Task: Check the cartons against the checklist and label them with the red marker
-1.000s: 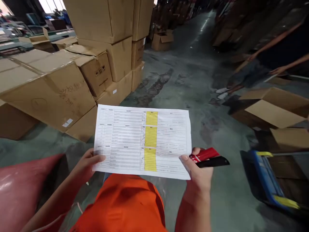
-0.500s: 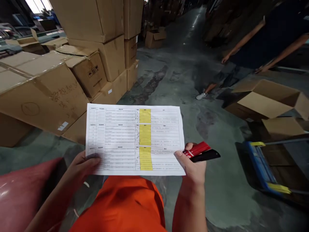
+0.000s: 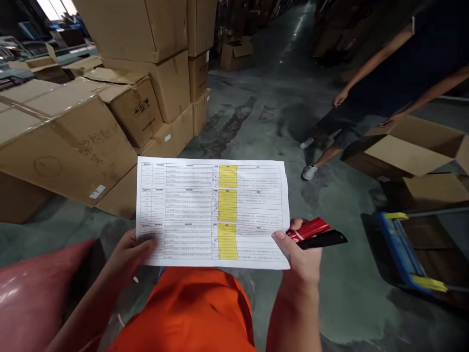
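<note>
Both hands hold up a printed paper table sheet [image 3: 212, 212] with yellow-highlighted column blocks; its small text is unreadable. My left hand [image 3: 126, 256] grips the sheet's lower left edge, with the thumb over the paper. My right hand [image 3: 298, 252] pinches the lower right corner. The same hand also holds a red and white flat handled item [image 3: 308, 230] and a black marker-like item [image 3: 322, 239], both sticking out to the right. The exact kind of the red item is hidden by my fingers.
Stacked cardboard cartons [image 3: 110, 112] line the left, beside a pink bag [image 3: 32, 288]. An orange garment [image 3: 183, 313] lies below the sheet. To the right are a co-worker [image 3: 370, 93], an open carton [image 3: 406, 151] and a blue-and-yellow cart [image 3: 403, 254] on the concrete floor [image 3: 267, 112].
The co-worker on the right has stepped closer, toward the lower left of the view. The sheet has shifted slightly right in view, and both hands keep their hold.
</note>
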{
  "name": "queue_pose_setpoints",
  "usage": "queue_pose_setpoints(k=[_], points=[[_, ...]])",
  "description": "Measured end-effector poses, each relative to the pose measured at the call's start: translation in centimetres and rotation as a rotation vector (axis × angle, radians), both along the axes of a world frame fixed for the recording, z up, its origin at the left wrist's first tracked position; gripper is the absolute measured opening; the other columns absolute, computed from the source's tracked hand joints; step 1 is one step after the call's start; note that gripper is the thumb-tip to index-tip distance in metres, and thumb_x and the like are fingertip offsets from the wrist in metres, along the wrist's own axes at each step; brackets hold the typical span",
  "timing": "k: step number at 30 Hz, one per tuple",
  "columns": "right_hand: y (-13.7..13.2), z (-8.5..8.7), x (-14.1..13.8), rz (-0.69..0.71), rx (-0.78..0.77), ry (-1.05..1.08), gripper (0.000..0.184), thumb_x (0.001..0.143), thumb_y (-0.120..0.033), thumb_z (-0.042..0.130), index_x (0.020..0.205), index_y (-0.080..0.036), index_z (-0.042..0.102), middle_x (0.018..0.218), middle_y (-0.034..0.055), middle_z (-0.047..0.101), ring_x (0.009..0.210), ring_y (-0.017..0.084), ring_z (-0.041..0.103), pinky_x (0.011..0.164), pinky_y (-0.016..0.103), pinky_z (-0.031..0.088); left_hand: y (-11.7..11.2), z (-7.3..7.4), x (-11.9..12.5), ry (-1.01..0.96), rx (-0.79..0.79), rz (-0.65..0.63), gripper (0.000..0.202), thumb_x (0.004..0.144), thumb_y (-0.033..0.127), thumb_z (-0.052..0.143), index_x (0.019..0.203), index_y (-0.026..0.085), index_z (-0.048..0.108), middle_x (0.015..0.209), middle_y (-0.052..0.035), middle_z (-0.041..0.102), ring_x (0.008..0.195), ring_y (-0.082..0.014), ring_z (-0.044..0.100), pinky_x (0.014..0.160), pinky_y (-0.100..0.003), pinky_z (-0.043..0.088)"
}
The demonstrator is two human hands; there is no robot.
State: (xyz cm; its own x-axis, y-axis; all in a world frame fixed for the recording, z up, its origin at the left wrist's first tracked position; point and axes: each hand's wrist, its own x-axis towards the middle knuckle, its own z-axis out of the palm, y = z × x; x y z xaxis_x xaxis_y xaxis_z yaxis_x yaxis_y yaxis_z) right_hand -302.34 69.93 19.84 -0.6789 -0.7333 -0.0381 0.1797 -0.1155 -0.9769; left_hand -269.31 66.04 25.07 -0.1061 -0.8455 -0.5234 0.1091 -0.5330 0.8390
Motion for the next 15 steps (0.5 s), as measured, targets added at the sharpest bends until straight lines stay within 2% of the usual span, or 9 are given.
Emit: queue_pose_setpoints(k=[5,15], points=[[-0.24,0.49,0.12,0.000,0.011,-0.004,0.050,0.046,-0.028,0.088,0.076,-0.021,0.048,0.060,-0.0066,0.052,0.052,0.009,0.048,0.050,0.022,0.041,0.13,0.05,-0.13,-0.003,0.011,-0.038,0.025,0.054,0.025,0.087,0.077,0.023,0.079,0.069,-0.0024,0.073,0.073,-0.0261,0.068,0.054,-0.027,0.050],[-0.35,-0.03,-0.23,0.038,-0.023,0.010,0.050,0.048,-0.031,0.089,0.077,-0.021,0.050,0.064,-0.0058,0.054,0.054,0.009,0.050,0.052,0.022,0.042,0.33,-0.26,-0.06,-0.100,-0.054,-0.063,0.023,0.058,0.025,0.085,0.078,0.016,0.077,0.069,-0.0035,0.071,0.074,-0.0235,0.066,0.068,-0.028,0.051]])
